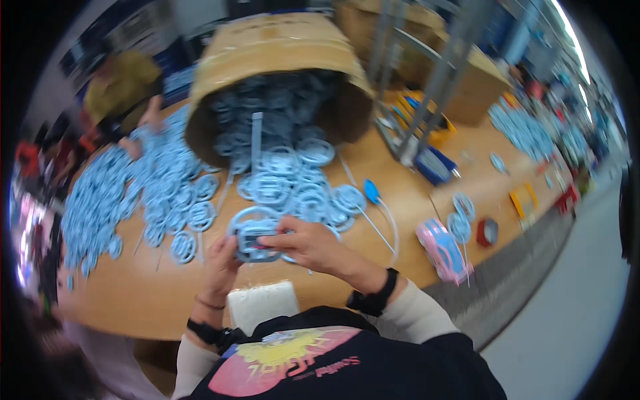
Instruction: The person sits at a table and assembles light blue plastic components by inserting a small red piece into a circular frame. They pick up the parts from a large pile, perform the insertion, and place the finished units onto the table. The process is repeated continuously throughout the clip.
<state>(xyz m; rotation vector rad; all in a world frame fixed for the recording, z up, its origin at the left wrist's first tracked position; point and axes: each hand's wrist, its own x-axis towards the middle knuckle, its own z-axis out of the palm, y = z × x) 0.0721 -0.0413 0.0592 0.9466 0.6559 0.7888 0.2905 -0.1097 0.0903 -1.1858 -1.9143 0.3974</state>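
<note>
A light blue round plastic piece with cut-out bars (252, 232) is held up above the front of the table. My left hand (222, 265) grips its left edge between thumb and fingers. From the right, my right hand (310, 247) reaches over its middle with thumb and forefinger pinched together. Something small and reddish shows at those fingertips, too blurred to name. Just behind my hands, similar light blue pieces (313, 200) spill from a tipped cardboard box (280, 50). A folded white cloth or pad (263, 305) lies close to my body.
Many more blue pieces (100, 207) heap on the left, where another person (123, 80) handles them. To the right are a pink toy car (441, 250), a blue-tipped white cord (372, 192), a dark blue device (435, 165), a metal stand (427, 87) and a yellow tray (443, 133).
</note>
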